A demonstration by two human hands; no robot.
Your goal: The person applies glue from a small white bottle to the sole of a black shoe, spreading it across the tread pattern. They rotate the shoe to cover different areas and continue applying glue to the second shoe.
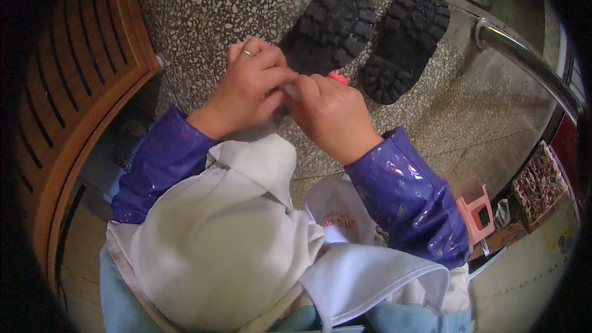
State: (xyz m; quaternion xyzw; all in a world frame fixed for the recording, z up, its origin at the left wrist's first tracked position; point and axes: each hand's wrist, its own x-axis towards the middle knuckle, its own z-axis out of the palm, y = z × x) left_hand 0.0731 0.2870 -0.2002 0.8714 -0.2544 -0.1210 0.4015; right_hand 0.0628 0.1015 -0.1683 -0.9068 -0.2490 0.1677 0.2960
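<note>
My left hand (251, 85), with a ring on one finger, is closed, and its fingertips meet those of my right hand (330, 111). Between them shows a small pale bit (290, 91), too blurred to name. A small bright pink thing (337, 78) pokes out past the fingers of my right hand, which is closed as well. Just beyond the hands lie two black shoes (340, 24) with chunky treaded soles turned up; the second black sole (408, 43) is to the right. Off-white cloth (228, 209) covers my lap below the hands.
Speckled stone floor (203, 18) spreads under the shoes. At the left curves a slatted wooden bench (80, 68). A metal rail (524, 61) runs along the right. Lower right stand a pink plastic piece (476, 216) and a flowery box (539, 182).
</note>
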